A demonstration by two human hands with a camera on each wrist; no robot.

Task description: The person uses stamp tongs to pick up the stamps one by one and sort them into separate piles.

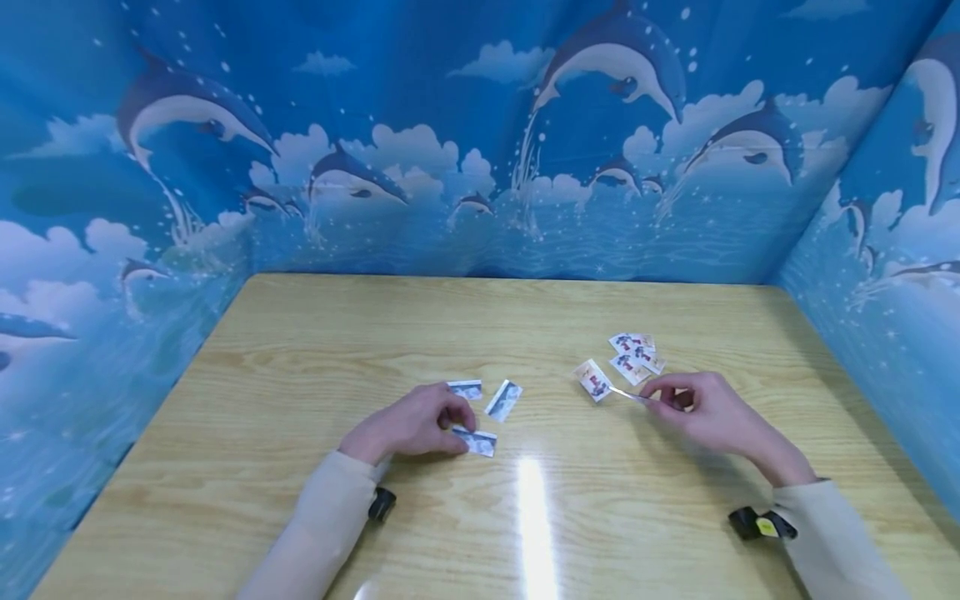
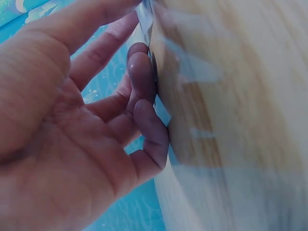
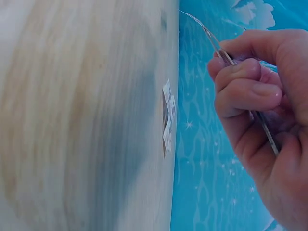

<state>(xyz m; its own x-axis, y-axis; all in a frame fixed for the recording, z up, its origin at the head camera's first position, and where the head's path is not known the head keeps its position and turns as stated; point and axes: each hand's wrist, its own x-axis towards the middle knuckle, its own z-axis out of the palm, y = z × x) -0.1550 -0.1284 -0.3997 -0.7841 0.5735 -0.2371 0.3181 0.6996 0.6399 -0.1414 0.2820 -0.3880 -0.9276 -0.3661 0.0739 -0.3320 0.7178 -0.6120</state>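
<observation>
My right hand [image 1: 701, 412] grips slim metal tweezers [image 1: 628, 394] between thumb and fingers. Their tips meet the corner of a small white square piece [image 1: 592, 380] printed with a red and blue figure. In the right wrist view the tweezers [image 3: 263, 126] run through the curled fingers. At left, my left hand [image 1: 420, 421] has thumb and forefinger at the end of a small blue-and-white printed strip [image 1: 482, 443], pinching it. In the left wrist view a shiny edge of this strip [image 2: 146, 21] shows by the fingertips; the other fingers curl by the table.
Two similar strips lie beyond the left hand, a level strip [image 1: 467, 389] and a slanted strip [image 1: 503, 401]. Several printed squares [image 1: 630, 369] overlap behind the right hand. The wooden table [image 1: 337, 333] meets a dolphin-print curtain [image 1: 450, 167] at its back and sides.
</observation>
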